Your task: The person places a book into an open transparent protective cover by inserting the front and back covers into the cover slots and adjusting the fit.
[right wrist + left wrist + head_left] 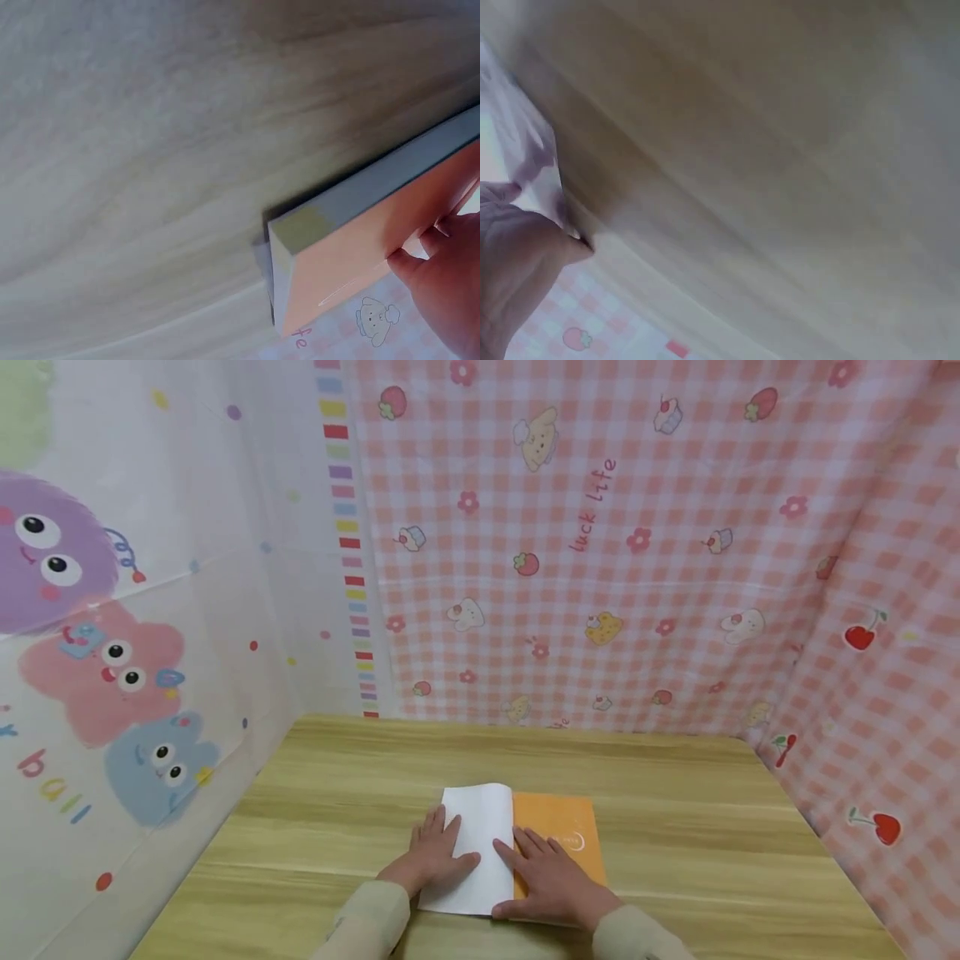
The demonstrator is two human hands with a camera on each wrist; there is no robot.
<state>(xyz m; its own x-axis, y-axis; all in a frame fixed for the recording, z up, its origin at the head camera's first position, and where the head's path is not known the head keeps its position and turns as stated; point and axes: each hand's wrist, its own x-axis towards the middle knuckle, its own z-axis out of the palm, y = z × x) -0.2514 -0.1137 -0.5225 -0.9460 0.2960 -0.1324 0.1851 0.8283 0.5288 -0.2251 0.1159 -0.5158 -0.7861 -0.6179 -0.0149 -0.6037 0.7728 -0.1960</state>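
Note:
A thick orange-covered book (555, 812) lies on the wooden table, and white paper (486, 814) covers its left part, curving at the top edge. My left hand (437, 856) rests on the white paper with fingers spread. Over the orange cover lies my right hand (553, 878), its fingers extended, the thumb and index finger at the paper's right edge. In the right wrist view, the book (352, 259) shows its pale page block below the cover, with my fingertips on the orange face. The left wrist view catches only part of my left hand (521, 259) beside the paper (536, 150).
The wood-grain table (337, 793) extends around the book on all sides. A pink checked cloth (570, 610) hangs behind it and on the right, and a white cartoon-printed cloth (225, 527) hangs on the left.

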